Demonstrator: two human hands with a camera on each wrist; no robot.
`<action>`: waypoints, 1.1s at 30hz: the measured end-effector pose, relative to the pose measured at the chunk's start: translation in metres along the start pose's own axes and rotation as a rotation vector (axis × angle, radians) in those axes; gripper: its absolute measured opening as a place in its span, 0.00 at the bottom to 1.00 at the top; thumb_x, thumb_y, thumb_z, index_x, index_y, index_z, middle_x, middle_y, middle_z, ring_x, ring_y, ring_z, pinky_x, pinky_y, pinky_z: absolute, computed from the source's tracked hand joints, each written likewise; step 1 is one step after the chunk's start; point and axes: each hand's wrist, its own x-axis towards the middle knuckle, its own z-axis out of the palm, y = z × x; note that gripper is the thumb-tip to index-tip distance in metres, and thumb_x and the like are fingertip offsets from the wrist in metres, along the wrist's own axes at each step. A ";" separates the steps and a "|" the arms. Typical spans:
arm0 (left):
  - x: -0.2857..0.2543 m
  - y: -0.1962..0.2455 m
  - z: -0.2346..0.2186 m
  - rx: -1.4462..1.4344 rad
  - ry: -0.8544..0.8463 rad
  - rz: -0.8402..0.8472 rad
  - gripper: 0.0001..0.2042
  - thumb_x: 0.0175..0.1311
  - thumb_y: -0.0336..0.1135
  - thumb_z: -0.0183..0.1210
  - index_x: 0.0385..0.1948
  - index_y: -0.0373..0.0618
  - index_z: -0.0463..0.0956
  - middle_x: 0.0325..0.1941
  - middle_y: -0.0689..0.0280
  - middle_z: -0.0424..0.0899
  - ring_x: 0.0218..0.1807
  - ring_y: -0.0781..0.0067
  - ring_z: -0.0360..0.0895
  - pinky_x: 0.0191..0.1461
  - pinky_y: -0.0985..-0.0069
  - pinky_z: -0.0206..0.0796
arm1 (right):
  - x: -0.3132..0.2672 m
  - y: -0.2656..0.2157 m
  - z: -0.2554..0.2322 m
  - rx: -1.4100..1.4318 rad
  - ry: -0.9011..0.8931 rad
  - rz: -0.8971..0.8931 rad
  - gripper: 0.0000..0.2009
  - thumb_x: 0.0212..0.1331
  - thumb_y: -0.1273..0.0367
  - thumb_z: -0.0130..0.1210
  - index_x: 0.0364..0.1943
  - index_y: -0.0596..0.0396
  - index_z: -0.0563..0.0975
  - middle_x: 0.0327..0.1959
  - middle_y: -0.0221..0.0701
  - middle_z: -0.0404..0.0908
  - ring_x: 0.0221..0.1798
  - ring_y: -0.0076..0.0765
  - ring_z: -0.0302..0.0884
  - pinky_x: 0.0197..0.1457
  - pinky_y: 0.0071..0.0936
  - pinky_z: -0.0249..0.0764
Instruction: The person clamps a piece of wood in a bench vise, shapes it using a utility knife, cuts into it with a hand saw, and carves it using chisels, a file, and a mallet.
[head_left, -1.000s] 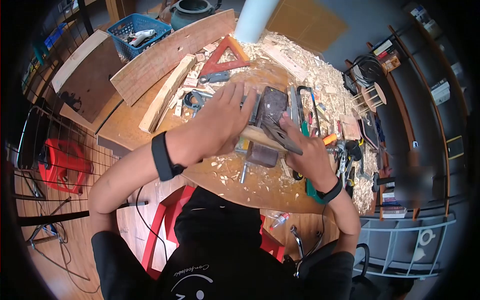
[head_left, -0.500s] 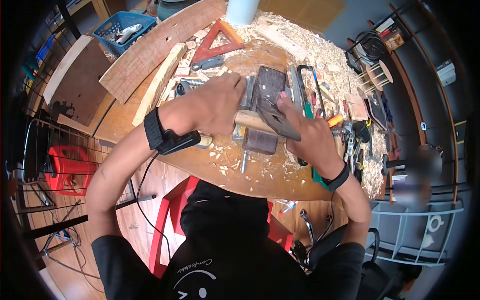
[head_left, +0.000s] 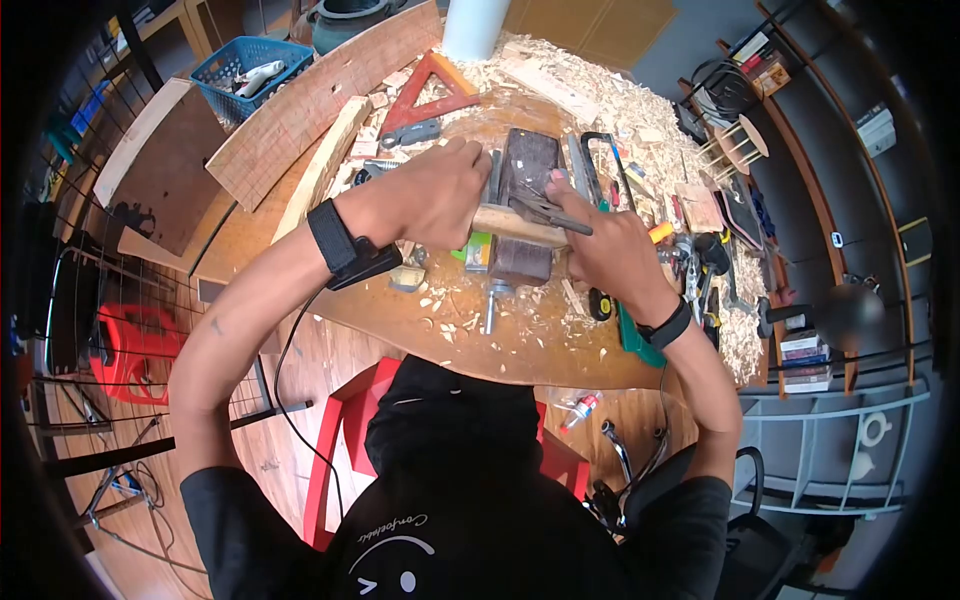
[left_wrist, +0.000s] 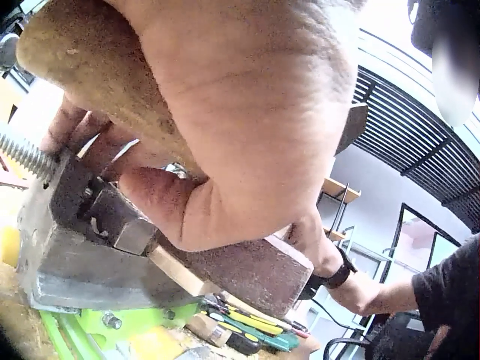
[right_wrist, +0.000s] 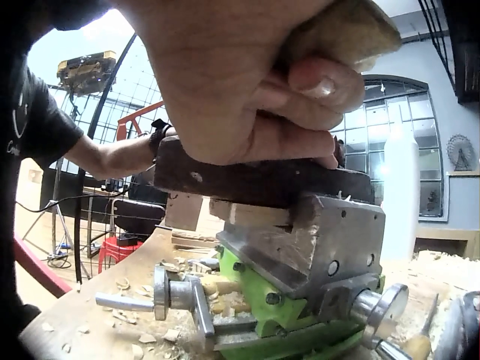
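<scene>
Sitting between the two hands in the head view, the dark wooden hand plane (head_left: 531, 155) stands over the desk (head_left: 400, 335), the left hand (head_left: 425, 200) just left of it and the right hand (head_left: 620, 250) just right. Its pale cross handle (head_left: 520, 225) runs toward both palms, and one right finger lies along the plane's body. A red and orange triangle (head_left: 430, 95) lies beyond the plane to the left, a hacksaw (head_left: 605, 145) just right of it, and wood shavings (head_left: 640, 110) spread beyond it to the right. From the left wrist, the left hand is curled round the handle above the plane, thumb tucked beneath; the right hand shows on the plane's far side, and the green vise (left_wrist: 120, 322) is below it. From the right wrist, the right hand is wrapped round its end of the handle, whose tip juts past the fingers above the plane; directly under the plane is a light wood piece (right_wrist: 247, 212).
</scene>
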 end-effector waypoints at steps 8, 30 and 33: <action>0.014 -0.018 0.002 -0.018 0.021 -0.012 0.29 0.48 0.28 0.61 0.55 0.25 0.70 0.51 0.42 0.75 0.55 0.43 0.73 0.62 0.59 0.68 | 0.021 0.022 0.005 -0.033 -0.086 0.006 0.32 0.42 0.78 0.60 0.59 0.60 0.70 0.58 0.45 0.81 0.28 0.47 0.84 0.28 0.36 0.78; -0.011 0.037 0.000 0.194 -0.186 -0.099 0.45 0.42 0.28 0.60 0.67 0.16 0.53 0.74 0.29 0.52 0.78 0.32 0.49 0.82 0.58 0.44 | -0.015 0.004 -0.011 0.017 0.026 -0.102 0.24 0.53 0.75 0.56 0.57 0.64 0.72 0.62 0.45 0.79 0.30 0.35 0.87 0.25 0.28 0.77; -0.002 0.029 0.009 0.138 -0.177 -0.136 0.46 0.42 0.30 0.62 0.67 0.15 0.52 0.74 0.29 0.53 0.77 0.32 0.50 0.82 0.58 0.44 | -0.007 0.021 -0.004 0.029 0.015 -0.139 0.22 0.55 0.75 0.54 0.56 0.65 0.72 0.61 0.46 0.79 0.25 0.36 0.85 0.23 0.29 0.77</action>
